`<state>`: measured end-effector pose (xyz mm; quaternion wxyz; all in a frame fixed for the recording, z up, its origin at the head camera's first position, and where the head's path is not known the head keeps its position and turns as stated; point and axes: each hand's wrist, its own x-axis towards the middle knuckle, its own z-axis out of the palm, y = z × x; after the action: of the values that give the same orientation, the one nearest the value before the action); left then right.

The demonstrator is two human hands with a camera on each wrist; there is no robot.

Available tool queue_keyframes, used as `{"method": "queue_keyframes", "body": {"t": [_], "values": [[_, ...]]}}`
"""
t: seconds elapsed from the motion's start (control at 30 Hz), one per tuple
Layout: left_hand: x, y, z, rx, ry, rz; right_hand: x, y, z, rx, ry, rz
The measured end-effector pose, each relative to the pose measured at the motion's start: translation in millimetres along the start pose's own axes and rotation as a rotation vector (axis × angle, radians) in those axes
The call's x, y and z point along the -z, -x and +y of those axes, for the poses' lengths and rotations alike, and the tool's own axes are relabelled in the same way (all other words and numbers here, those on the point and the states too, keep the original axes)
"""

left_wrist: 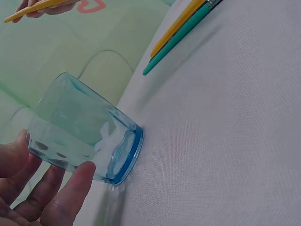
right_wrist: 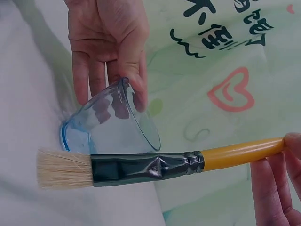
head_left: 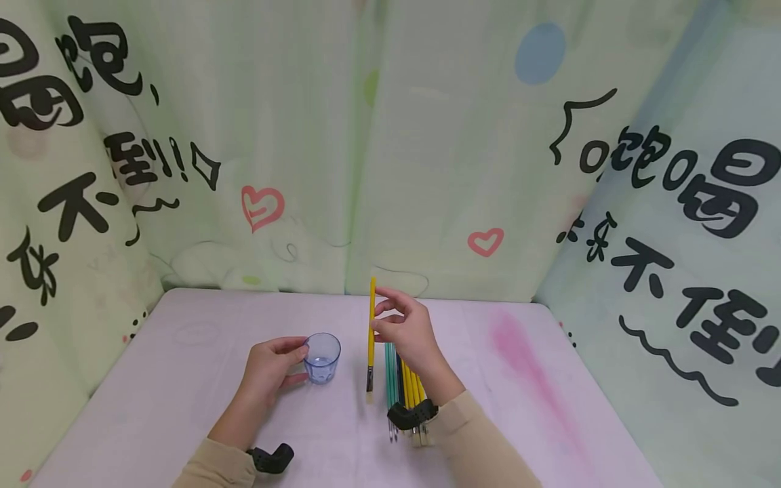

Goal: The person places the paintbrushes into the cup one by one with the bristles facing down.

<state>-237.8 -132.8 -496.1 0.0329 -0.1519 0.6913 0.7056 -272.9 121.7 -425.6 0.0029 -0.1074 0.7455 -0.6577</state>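
L hand [head_left: 268,366] pinches clear blue glass [head_left: 322,359] at rim, glass upright, base at tbl [head_left: 207,400]; R hand [head_left: 407,324] pinches yellow brush [head_left: 372,308] by handle, bristles dn, just R of glass; other brushes [head_left: 410,388] lie nearby.

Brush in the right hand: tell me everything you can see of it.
The brush has a yellow handle, a shiny, dark, metal-looking ferrule ringed near the handle, and pale, straight-cut bristles with no visible paint. It stands nearly upright, bristles down, apparently clear of the table. In the head view, it's between the bluish cup and the other brushes. The right hand pinches its handle.
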Motion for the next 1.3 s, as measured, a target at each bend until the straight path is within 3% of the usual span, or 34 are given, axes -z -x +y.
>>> {"method": "queue_keyframes", "body": {"t": [0.73,1.3], "values": [[0.7,-1.2,-0.9,-0.001,0.009,-0.005,-36.2,-13,-18,0.062,-0.070,0.052],[0.3,-1.4,-0.8,0.021,-0.013,0.005,-56.8,-20,-34,0.179,-0.144,0.115]]}}
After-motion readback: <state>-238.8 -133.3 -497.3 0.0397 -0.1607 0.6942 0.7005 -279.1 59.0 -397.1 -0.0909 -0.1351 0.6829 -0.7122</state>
